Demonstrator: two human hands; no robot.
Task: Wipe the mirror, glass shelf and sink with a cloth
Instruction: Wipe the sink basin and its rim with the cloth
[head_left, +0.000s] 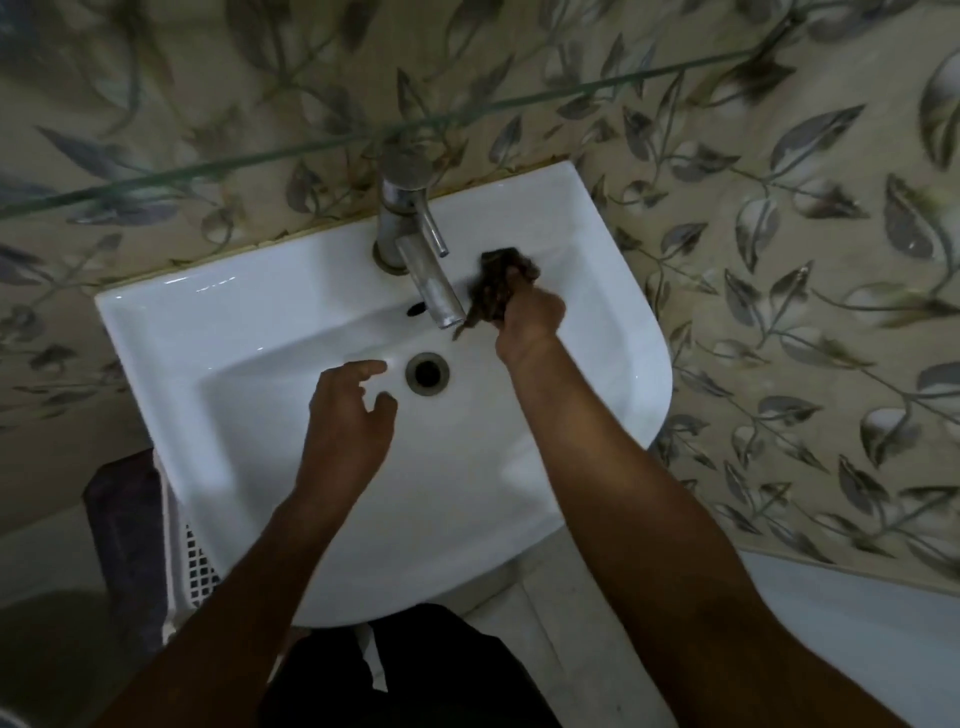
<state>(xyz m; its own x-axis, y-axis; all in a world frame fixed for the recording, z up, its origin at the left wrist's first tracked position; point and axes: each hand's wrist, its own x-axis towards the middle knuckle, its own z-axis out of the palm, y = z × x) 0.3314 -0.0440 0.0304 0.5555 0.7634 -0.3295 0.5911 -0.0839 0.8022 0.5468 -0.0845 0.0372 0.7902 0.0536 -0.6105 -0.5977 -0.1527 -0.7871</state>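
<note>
Pinching the dark cloth against the sink ledge just right of the tap, the right hand gripped it bunched; the left hand hovered spread, empty, over the basin

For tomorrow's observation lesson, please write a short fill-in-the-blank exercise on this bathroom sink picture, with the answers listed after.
1. The dark cloth is held in the person's ____ hand.
2. The cloth lies against the sink just to the right of the metal ____.
3. The left hand holds ____ and hovers beside the drain.
4. The glass shelf sits ____ the sink.

Missing words: right; tap; nothing; above
</note>
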